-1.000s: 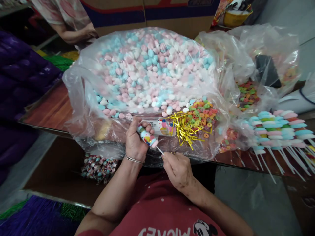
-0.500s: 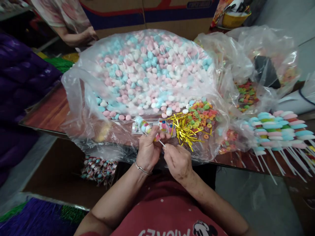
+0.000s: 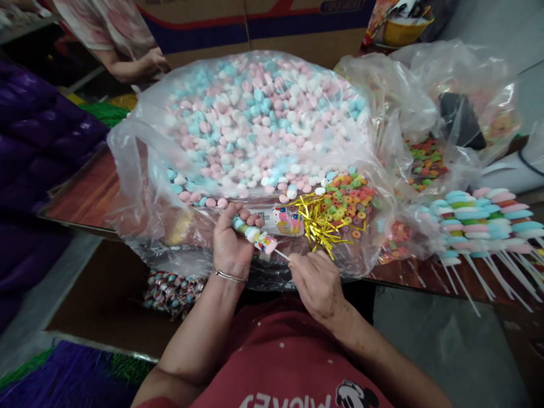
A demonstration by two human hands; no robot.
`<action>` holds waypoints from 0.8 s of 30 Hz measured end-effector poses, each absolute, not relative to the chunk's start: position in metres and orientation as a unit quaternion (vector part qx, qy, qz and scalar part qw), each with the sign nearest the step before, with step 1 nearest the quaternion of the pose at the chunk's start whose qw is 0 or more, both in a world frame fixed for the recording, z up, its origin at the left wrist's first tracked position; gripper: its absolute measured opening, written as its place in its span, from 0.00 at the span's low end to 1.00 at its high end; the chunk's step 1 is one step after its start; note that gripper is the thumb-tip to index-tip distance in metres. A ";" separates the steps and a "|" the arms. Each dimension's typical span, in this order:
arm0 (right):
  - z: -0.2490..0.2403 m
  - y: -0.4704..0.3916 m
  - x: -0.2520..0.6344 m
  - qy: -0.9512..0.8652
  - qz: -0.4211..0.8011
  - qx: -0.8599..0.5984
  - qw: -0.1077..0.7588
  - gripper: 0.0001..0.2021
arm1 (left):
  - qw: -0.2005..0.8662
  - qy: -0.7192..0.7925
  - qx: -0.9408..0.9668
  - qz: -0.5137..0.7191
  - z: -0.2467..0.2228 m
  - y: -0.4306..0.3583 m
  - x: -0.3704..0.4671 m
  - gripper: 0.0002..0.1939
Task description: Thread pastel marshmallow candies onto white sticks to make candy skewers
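Note:
A marshmallow skewer [image 3: 260, 238] in a clear printed wrapper lies slantwise between my hands, its white stick pointing down to the right. My left hand [image 3: 232, 245] is closed around the top end of the wrapped candy. The bare stick is pinched in my right hand [image 3: 317, 283], just below the lowest marshmallow. Behind my left fingers a stack of printed clear wrappers [image 3: 283, 221] rests on the plastic. Gold twist ties [image 3: 321, 229] lie in a loose heap to the right of it, touching a pile of gummy rings [image 3: 351, 201].
A big clear bag of pastel marshmallows [image 3: 263, 124] fills the table's middle. Unwrapped skewers [image 3: 484, 221] lie at the right edge, sticks overhanging. A cardboard box [image 3: 93, 300] with wrapped skewers [image 3: 172, 294] stands below left. Another person's arm [image 3: 136, 68] shows at the back.
My left hand has moved left and up to the skewer's top end, and the printed wrapper now shows around the candy. My right hand has shifted slightly right and down, still on the stick.

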State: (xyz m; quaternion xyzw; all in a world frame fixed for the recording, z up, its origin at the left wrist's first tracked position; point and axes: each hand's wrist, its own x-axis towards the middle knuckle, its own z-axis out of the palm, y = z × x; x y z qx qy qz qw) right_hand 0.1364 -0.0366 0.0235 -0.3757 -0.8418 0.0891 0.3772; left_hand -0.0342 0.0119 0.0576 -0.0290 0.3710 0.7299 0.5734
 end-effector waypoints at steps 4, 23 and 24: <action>0.023 -0.046 0.127 -0.736 0.401 -0.416 0.353 0.14 | 0.593 0.355 -0.039 0.722 0.057 0.011 -0.024 0.14; 0.027 -0.021 0.125 -0.834 0.129 -0.389 0.369 0.15 | 0.628 0.358 -0.001 0.691 0.051 0.000 0.002 0.14; 0.029 -0.019 0.129 -0.840 0.145 -0.375 0.364 0.15 | 0.626 0.361 -0.012 0.691 0.050 0.001 -0.003 0.15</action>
